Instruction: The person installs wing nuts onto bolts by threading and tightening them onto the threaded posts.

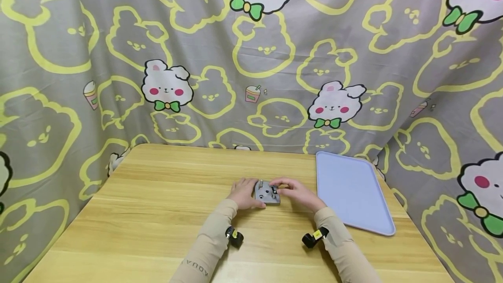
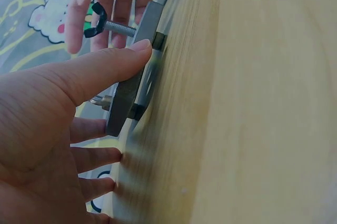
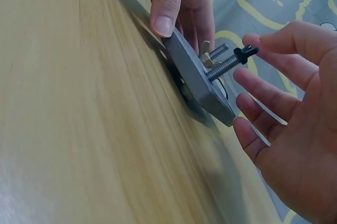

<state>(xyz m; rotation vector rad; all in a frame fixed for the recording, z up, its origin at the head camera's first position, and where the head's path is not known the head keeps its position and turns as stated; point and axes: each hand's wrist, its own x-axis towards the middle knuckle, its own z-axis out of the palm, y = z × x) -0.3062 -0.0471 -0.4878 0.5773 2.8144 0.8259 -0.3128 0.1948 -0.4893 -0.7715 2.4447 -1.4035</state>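
Note:
A small grey metal plate [image 1: 265,196] with holes lies on the wooden table. My left hand [image 1: 244,193] holds it from the left, thumb on its near edge. A screw with black wings [image 3: 246,53] stands up from the plate on a threaded shank. Beside the black wings is my right hand [image 1: 294,191], its fingers loosely bent and spread; whether the index finger touches them I cannot tell. A brass-coloured wing piece [image 3: 208,56] sits on another threaded stud. Dark stubs [image 2: 158,41] show under the plate, in the left wrist view.
A pale blue tray [image 1: 353,191] lies on the table's right side. Around the table [image 1: 157,213] hangs a grey curtain [image 1: 212,51] with cartoon animals. Each wrist wears a black strapped camera, the left one [image 1: 235,237] over a beige sleeve.

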